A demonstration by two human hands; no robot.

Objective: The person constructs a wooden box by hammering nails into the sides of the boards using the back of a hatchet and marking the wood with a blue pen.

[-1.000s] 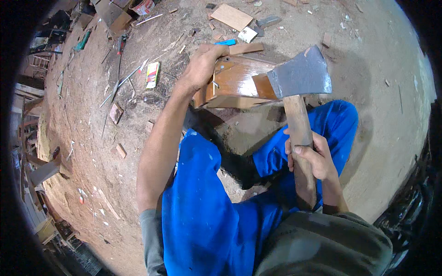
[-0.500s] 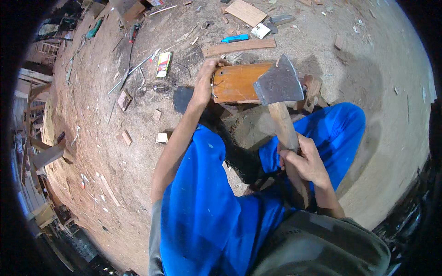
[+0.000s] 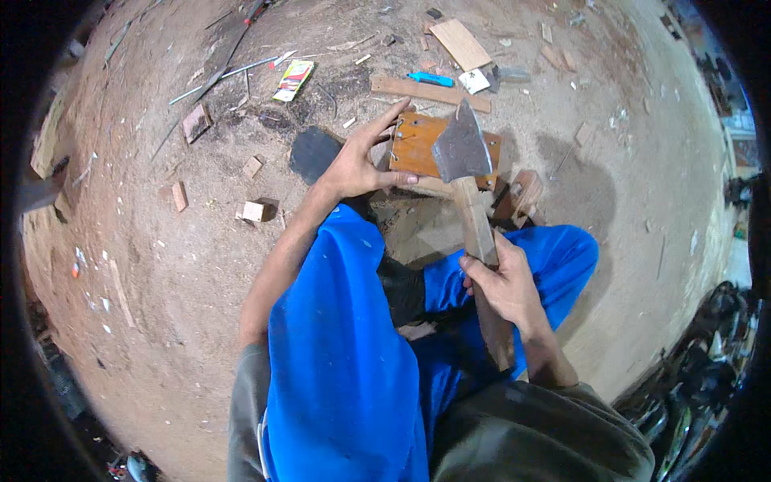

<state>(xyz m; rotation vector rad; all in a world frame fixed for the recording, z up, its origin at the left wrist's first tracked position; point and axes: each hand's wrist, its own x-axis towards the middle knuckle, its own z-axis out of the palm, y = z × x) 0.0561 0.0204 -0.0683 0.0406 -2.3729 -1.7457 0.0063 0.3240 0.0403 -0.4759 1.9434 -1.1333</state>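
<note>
My right hand (image 3: 507, 281) is closed round the wooden handle of a hatchet (image 3: 479, 233), whose grey head (image 3: 463, 149) overlaps an orange-brown wooden board (image 3: 418, 142). Whether the head touches the board cannot be told. Nails and dark holes show near the board's left end. My left hand (image 3: 361, 161) straddles that end, with the thumb along the near edge and the fingers at the far left corner. Paler wood (image 3: 434, 187) shows under the board's near edge. A reddish-brown wood block (image 3: 520, 197) is just right of the board.
Beyond the board lie a flat wood strip (image 3: 434, 95), a blue marker (image 3: 431, 79) and a light wood panel (image 3: 461, 45). A yellow-red packet (image 3: 294, 80), a long saw-like blade (image 3: 221, 71) and small wood offcuts (image 3: 253, 211) lie leftward. My blue-trousered legs (image 3: 345, 321) flank the work.
The view has shifted. My left hand has opened wider, its thumb now stretched along the board's near edge. The hatchet head has turned to show a narrower face, still in front of the board.
</note>
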